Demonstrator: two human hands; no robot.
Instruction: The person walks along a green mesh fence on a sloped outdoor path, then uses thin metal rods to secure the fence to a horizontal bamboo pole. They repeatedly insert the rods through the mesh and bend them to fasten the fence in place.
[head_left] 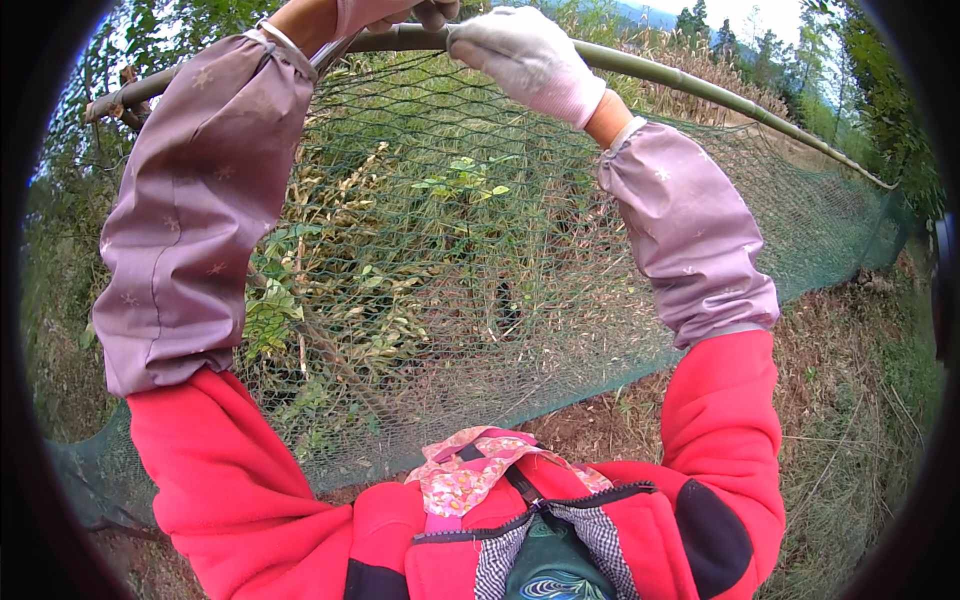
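Observation:
Both my arms reach up to a green bamboo pole (690, 90) that runs across the top of the view. A dark green net (560, 210) hangs from it. My right hand (530, 60), in a white and pink glove, has its fingers closed at the pole, by the net's upper edge; what lies between the fingertips is hidden. Beside it, my left hand (395, 14), gloved too, is cut off by the top edge. Its visible fingers are curled in over the pole, and I cannot make out what they hold. A thin pale strip shows beneath its wrist.
Leafy plants (370, 290) and dry stalks stand behind the mesh. The net's lower edge slants above brown soil and dry grass (850, 430). A rough branch end (125, 100) meets the pole at the left. Trees rise beyond on the right.

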